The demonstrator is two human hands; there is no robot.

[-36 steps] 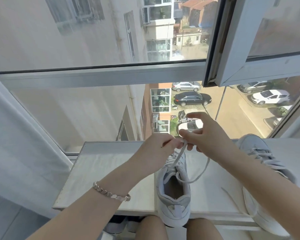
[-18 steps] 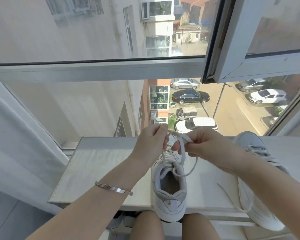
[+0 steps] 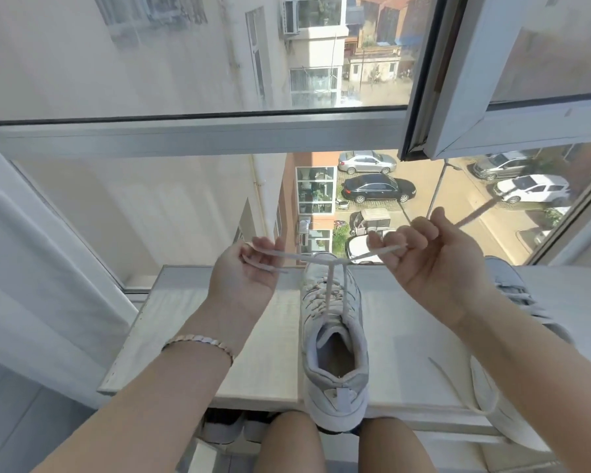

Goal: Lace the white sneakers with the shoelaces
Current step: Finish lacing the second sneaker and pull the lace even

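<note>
A white sneaker (image 3: 335, 353) stands on the pale windowsill (image 3: 191, 322), heel toward me, its heel overhanging the front edge. Its white shoelace (image 3: 325, 259) is crossed in a knot above the tongue and stretched sideways. My left hand (image 3: 246, 274) pinches the left lace end to the left of the shoe. My right hand (image 3: 430, 261) grips the right lace end, whose tail sticks up to the right. A second white sneaker (image 3: 512, 397) lies at the right, partly hidden by my right forearm, with a loose lace trailing.
The windowsill ends at a glass window (image 3: 171, 213) with a metal frame (image 3: 185, 134); an opened sash (image 3: 492, 80) hangs at the upper right. A white curtain (image 3: 31, 268) is at the left. My knees (image 3: 338, 445) sit below the sill's front edge.
My hands have moved apart from over the shoe, left to the left and right to the right, pulling the crossed lace taut above the tongue.
</note>
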